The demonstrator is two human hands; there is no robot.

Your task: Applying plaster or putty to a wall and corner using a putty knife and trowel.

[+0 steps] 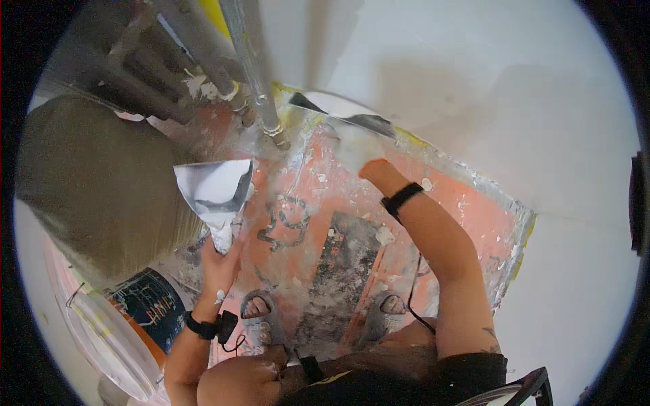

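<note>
My left hand (221, 260) is closed round the lower part of a putty knife (213, 183). White filler coats its flared blade and runs down toward my fingers. Further off, my right arm reaches to the foot of the wall, and my right hand (359, 149) is smeared by motion. Just beyond that hand, a wide putty knife (345, 111) lies along the wall's bottom edge, its blade marked white and dark; the hand appears to grip it, though the fingers and handle are not clear. Both wrists carry black straps.
Grey pipes (254, 74) run down to the floor beside a dark radiator (122, 61). A large olive-brown object (101, 189) stands at left, above a dark, orange-edged bucket (152, 308). Filler spatters the worn reddish floor (318, 183); the pale wall (474, 88) rises at right.
</note>
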